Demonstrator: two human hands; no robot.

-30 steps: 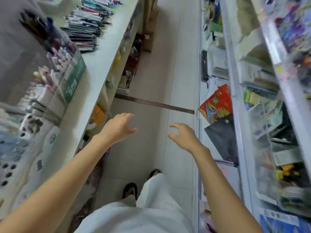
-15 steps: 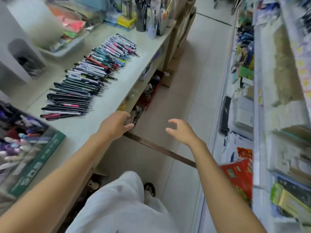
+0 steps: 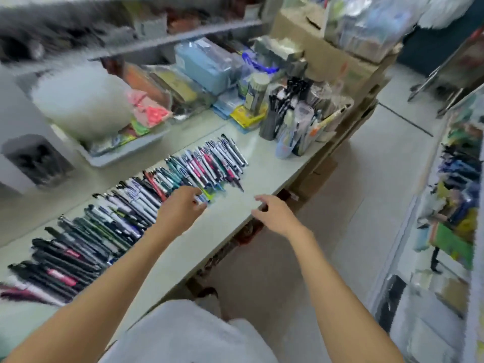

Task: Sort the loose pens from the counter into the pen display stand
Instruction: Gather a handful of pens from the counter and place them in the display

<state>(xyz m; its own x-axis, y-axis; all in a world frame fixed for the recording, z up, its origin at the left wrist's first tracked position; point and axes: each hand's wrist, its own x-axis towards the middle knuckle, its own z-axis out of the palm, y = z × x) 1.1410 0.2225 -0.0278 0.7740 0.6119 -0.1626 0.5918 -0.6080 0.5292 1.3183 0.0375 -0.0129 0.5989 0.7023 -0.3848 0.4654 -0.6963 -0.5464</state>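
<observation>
Fingers point(image 3: 194, 192) of left hand point(image 3: 180, 209) hover over pens point(image 3: 204, 163), cups point(image 3: 285, 129) beyond.

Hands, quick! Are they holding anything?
Left hand: at the pens; grip cannot be told.
Right hand: open, empty.

The worktop point(image 3: 235, 213) is pale grey-green. On it the pens point(image 3: 131, 210) run mostly black at the near end, some with pink labels, then white and navy, then a mix of white, pink and teal with one red. Behind them are a light blue box point(image 3: 207, 66), a yellow pack point(image 3: 248, 117), a grey tray point(image 3: 117, 155) and brown cartons point(image 3: 327, 48). The floor point(image 3: 366, 192) is pale beige.
</observation>
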